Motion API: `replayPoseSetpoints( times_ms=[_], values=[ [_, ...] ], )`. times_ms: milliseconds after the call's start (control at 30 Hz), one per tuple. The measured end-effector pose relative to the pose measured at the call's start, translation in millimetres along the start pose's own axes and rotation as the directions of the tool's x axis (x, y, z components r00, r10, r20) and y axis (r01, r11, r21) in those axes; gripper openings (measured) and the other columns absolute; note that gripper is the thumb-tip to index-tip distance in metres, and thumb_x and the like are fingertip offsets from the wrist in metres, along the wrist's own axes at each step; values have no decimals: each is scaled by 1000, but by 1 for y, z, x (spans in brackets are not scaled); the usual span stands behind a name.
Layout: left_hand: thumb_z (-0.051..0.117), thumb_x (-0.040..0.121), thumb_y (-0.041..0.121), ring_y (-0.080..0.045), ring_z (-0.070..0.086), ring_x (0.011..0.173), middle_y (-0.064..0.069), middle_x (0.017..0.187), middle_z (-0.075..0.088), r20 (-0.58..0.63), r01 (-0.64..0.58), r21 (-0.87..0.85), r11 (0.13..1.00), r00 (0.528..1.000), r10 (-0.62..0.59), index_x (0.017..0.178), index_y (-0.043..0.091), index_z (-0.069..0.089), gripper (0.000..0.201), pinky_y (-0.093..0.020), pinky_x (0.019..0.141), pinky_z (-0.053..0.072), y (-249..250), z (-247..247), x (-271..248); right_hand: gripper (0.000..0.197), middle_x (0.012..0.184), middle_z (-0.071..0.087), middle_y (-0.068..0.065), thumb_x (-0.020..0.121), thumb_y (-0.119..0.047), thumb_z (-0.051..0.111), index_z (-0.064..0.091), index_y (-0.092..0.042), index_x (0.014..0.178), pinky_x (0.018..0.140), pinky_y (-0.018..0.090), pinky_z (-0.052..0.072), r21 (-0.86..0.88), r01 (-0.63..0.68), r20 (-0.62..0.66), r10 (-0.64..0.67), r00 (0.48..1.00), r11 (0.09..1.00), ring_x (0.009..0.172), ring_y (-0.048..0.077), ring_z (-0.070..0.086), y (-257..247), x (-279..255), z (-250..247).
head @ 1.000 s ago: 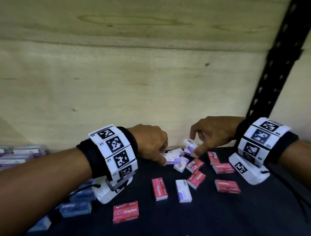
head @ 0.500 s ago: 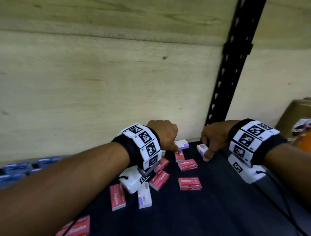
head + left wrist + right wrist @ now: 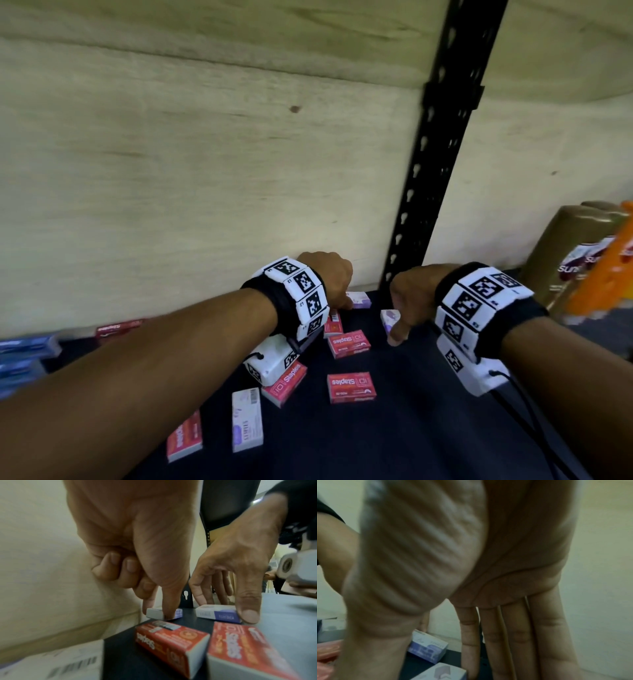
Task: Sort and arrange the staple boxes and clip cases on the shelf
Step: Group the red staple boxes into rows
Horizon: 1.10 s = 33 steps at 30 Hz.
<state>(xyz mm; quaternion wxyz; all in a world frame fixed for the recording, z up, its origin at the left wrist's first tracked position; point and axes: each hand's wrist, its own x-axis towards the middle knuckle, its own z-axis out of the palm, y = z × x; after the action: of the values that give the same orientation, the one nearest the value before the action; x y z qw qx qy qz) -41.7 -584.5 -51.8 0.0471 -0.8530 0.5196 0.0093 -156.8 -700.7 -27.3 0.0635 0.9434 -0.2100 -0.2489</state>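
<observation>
Two small white-and-purple boxes lie at the back of the dark shelf (image 3: 428, 428), near the black upright. My left hand (image 3: 345, 303) pinches the left one (image 3: 359, 298) between thumb and index finger, as the left wrist view shows (image 3: 178, 613). My right hand (image 3: 397, 329) holds the right one (image 3: 387, 314) with the thumb at its near end and the fingers behind it (image 3: 217, 613). Several red staple boxes (image 3: 349, 343) and a white box (image 3: 247, 424) lie scattered in front of the hands.
A black perforated upright (image 3: 438, 154) stands just behind my right hand, against the wooden back wall. Blue boxes (image 3: 24, 346) are stacked at far left, with a red box (image 3: 118, 327) behind them. Gold (image 3: 565, 253) and orange (image 3: 609, 267) packages stand at right.
Both hands have carried their white-and-purple boxes out of the central cluster, rightward and back toward the upright. The view has swung right with them.
</observation>
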Motion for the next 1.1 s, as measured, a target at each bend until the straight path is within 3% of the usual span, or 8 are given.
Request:
replayPoseSetpoints(
  times_ms=[133,233,300,367,467,600,800,1100],
  values=[
    [65,84,54,-23,62,83,4,75,52,13,-2,3,1000,1000,2,91,19,61,36,-31,68,49,5,5,4,49,65,59,-5,63,-62,81,64,-17,72,55,25,43,-3,7,-12,-7,1000,1000,61,15,54,0,3,3],
    [63,83,59,-22,61,81,4,74,53,13,5,-9,1000,1000,-5,89,17,61,42,-30,66,48,3,6,0,63,84,66,-1,64,-62,81,71,-10,99,57,24,43,-29,3,3,-3,1000,1000,72,16,57,-3,4,3],
    [61,82,62,-22,63,81,1,82,64,13,21,-26,999,1000,-20,93,17,67,47,-31,67,49,-5,1,-8,68,92,69,0,64,-64,80,72,-11,106,60,24,44,-44,-10,30,11,999,999,76,17,58,-5,3,0],
    [62,83,60,-21,64,83,1,91,69,10,19,-33,999,1000,-19,95,19,70,43,-30,68,50,-19,-9,-22,69,90,68,-1,63,-68,78,72,-11,103,68,26,51,-58,-24,30,25,999,998,77,18,61,-6,2,-7],
    [64,85,53,-21,63,87,3,97,69,34,36,-7,999,999,-35,100,21,71,36,-26,66,44,-46,-25,-53,63,108,67,-4,72,-64,74,66,-19,115,88,35,53,-75,6,-96,-13,995,997,99,20,63,-11,-6,-19],
    [63,85,54,-19,63,89,6,97,69,58,113,57,992,992,-116,100,24,72,34,-25,65,41,-82,-33,-99,32,95,65,-11,85,-45,70,62,-31,114,85,28,48,19,204,-261,-192,946,979,93,14,61,-36,-14,-33],
    [61,81,64,-20,65,86,2,92,70,160,210,52,976,963,-216,93,20,72,46,-27,66,45,-93,-13,-135,35,77,54,-13,88,-43,68,65,-26,118,86,31,49,-26,273,-242,-271,931,962,87,17,56,-82,4,-35],
    [67,66,75,-19,66,79,1,87,72,233,210,-11,978,951,-201,88,17,72,62,-28,64,45,-74,6,-129,47,101,73,10,86,-55,65,72,-13,107,82,39,54,-62,290,-174,-296,939,955,93,30,69,-106,29,-27]
  ],
)
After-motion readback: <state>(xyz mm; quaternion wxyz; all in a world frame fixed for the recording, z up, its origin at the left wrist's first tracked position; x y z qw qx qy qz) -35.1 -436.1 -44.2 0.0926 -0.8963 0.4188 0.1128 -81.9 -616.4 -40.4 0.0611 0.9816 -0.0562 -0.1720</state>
